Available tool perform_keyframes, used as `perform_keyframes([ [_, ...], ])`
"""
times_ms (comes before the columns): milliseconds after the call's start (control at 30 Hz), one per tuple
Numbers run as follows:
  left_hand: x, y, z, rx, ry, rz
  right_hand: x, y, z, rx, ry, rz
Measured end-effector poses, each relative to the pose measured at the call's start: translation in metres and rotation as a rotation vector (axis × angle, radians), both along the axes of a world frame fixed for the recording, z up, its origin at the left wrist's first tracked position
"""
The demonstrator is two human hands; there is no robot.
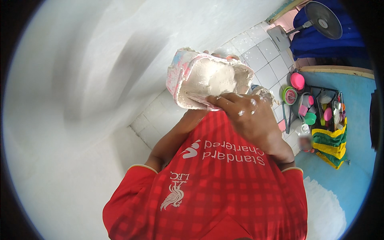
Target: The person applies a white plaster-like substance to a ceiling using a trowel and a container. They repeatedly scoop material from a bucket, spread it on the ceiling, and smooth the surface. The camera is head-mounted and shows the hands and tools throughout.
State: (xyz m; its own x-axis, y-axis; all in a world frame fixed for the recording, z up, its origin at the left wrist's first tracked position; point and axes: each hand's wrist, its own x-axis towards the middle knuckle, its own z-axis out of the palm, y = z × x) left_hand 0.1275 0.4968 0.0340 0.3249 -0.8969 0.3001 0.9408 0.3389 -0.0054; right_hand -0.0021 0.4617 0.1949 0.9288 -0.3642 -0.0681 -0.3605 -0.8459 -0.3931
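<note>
I hold a putty-smeared plastic tub (180, 78) tilted up in front of my chest. It is filled with thick white putty (214, 78). My left hand (230, 57) is under and behind the tub, so only its fingertips show at the far rim. My left forearm rises from my red shirt to the tub's underside. My right hand (248, 116), flecked with white putty, lies at the tub's near rim. Its fingers press on a flat, putty-coated scraper blade (200, 99) that lies along that rim.
A smooth white plastered wall (80, 100) fills the left side. Below are pale floor tiles (260, 56). At the right are a standing fan (322, 20), a rack of colourful plastic dishes (316, 108), a yellow-green striped cloth (330, 146) and a blue wall (356, 88).
</note>
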Motion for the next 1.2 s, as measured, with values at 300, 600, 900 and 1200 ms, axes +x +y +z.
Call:
perform_keyframes([
  [300,0.009,0.007,-0.002,-0.013,-0.022,0.062,0.009,0.004,-0.027,0.021,-0.138,-0.020],
  [600,0.028,0.007,0.003,-0.153,-0.046,0.188,0.026,-0.010,-0.007,-0.027,-0.202,0.132],
  [900,0.029,-0.017,0.010,-0.316,-0.017,0.192,0.036,-0.019,-0.009,-0.127,-0.224,0.309],
  [1200,0.021,-0.004,0.012,-0.188,0.026,0.159,0.026,-0.020,0.005,0.036,-0.225,0.258],
])
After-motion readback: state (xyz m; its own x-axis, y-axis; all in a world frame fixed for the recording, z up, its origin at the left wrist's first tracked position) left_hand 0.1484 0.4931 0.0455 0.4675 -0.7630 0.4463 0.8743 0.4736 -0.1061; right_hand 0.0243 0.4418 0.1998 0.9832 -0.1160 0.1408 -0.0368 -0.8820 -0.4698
